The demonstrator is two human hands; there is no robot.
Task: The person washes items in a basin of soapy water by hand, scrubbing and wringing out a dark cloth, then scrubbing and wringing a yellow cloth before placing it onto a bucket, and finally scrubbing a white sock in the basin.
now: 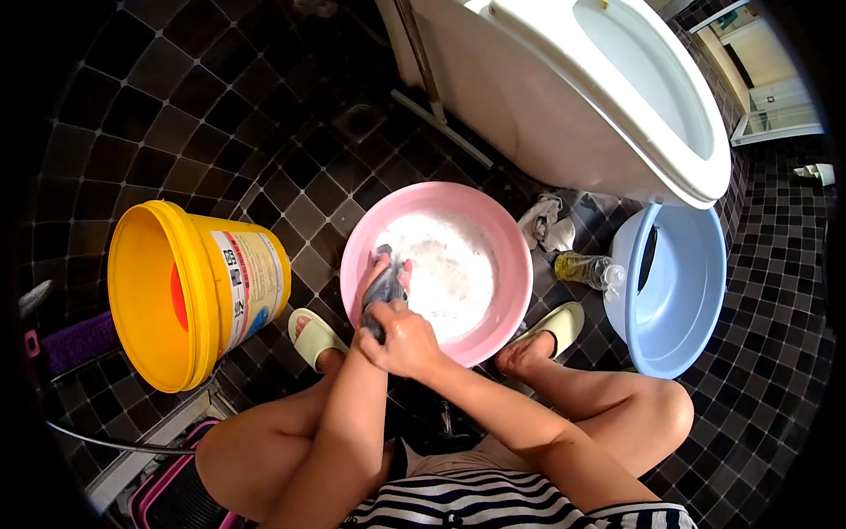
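A pink basin point(509, 220) of white, sudsy water point(445, 264) stands between my feet. Over its left side, my left hand point(375, 271) holds a wet, dark grey cloth point(384, 289), which covers much of the palm and hides part of the fingers. My right hand point(404, 339) crosses over near the left wrist, its fingers closed on the lower end of the same cloth. Foam clings to the right hand's knuckles. The cloth's exact kind cannot be made out.
A yellow bucket point(198, 295) leans at left. Rightward are a crumpled light cloth point(548, 225), a clear bottle of yellowish liquid point(589, 270) and a blue basin point(679, 326). A white toilet point(564, 97) stands ahead, with a squeegee point(441, 128) beside it on the dark tiles.
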